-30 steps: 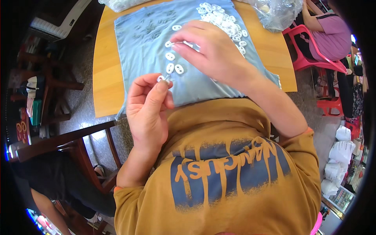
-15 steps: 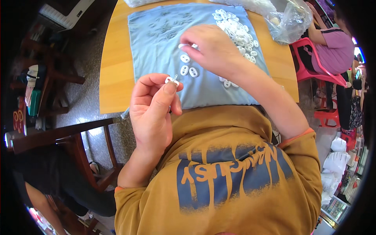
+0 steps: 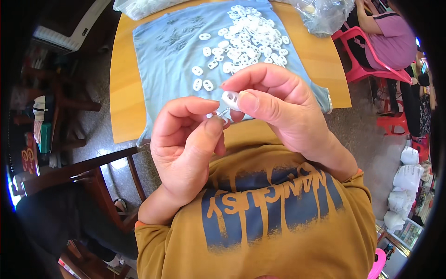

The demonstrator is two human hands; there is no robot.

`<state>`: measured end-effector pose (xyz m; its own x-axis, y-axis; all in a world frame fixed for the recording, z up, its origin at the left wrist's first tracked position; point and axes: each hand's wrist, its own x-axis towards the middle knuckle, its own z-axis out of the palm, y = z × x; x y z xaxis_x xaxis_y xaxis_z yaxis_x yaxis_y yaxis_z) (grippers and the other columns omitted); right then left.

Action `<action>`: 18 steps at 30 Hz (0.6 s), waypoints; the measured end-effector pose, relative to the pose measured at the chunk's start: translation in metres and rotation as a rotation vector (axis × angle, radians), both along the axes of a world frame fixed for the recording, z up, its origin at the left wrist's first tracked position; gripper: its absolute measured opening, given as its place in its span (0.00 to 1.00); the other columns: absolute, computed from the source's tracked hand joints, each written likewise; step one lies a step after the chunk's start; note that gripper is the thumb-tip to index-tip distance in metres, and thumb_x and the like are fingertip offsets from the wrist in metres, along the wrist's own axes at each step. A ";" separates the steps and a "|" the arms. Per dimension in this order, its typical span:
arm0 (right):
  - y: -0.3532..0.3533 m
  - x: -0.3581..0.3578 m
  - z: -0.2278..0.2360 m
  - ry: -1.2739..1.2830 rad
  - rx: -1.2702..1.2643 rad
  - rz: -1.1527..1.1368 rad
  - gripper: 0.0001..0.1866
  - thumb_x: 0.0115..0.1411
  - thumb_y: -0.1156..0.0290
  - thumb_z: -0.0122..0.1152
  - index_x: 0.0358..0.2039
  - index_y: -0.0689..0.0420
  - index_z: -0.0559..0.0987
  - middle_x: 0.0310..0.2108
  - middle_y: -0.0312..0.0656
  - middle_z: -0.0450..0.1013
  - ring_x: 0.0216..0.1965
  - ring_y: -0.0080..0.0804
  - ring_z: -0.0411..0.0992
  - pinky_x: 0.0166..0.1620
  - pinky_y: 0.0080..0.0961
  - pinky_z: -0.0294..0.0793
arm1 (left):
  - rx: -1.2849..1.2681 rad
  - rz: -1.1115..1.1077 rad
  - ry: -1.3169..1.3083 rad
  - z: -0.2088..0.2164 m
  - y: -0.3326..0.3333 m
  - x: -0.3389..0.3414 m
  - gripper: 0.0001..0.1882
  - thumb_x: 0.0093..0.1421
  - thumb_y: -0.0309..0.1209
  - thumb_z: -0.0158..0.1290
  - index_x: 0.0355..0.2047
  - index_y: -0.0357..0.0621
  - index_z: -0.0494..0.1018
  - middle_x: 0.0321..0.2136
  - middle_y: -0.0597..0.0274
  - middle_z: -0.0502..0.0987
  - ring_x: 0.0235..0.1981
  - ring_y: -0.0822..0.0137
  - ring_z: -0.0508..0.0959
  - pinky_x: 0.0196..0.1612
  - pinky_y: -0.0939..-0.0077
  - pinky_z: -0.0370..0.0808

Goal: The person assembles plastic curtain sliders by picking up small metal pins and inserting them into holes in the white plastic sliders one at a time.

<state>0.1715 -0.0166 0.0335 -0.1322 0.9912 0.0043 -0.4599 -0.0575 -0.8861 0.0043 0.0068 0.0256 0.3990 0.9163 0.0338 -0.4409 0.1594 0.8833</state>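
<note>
My left hand (image 3: 186, 146) pinches a white plastic piece (image 3: 225, 120) between thumb and fingers, mostly covered by them. A small metal coil spring (image 3: 225, 112) sticks up from it. My right hand (image 3: 285, 107) holds a white oval two-holed piece (image 3: 229, 98) between thumb and fingers, right by the spring's upper end; whether they touch I cannot tell. Beyond my hands, a heap of similar white oval pieces (image 3: 253, 39) lies on a blue cloth (image 3: 162, 74), with several loose ones (image 3: 197, 84) at its left. Small dark springs (image 3: 179, 30) are scattered on the cloth's far left.
The cloth covers much of a wooden table (image 3: 121, 93). A clear plastic bag (image 3: 325, 16) and a translucent container (image 3: 144, 7) stand at its far side. A person in a pink top (image 3: 395, 32) sits on a red chair (image 3: 357, 56) at right. A dark wooden chair (image 3: 83, 165) is at left.
My right hand has come back from the loose pieces on the cloth to my left hand, bringing a white oval piece to the spring. The view has shifted somewhat.
</note>
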 end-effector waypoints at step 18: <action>-0.003 -0.008 -0.009 -0.374 0.324 -0.150 0.10 0.59 0.77 0.55 0.41 0.65 0.73 0.37 0.37 0.71 0.37 0.19 0.68 0.42 0.16 0.68 | 0.040 -0.049 -0.075 -0.016 0.003 -0.006 0.09 0.57 0.18 0.49 0.40 0.36 0.68 0.29 0.60 0.75 0.21 0.79 0.70 0.23 0.88 0.67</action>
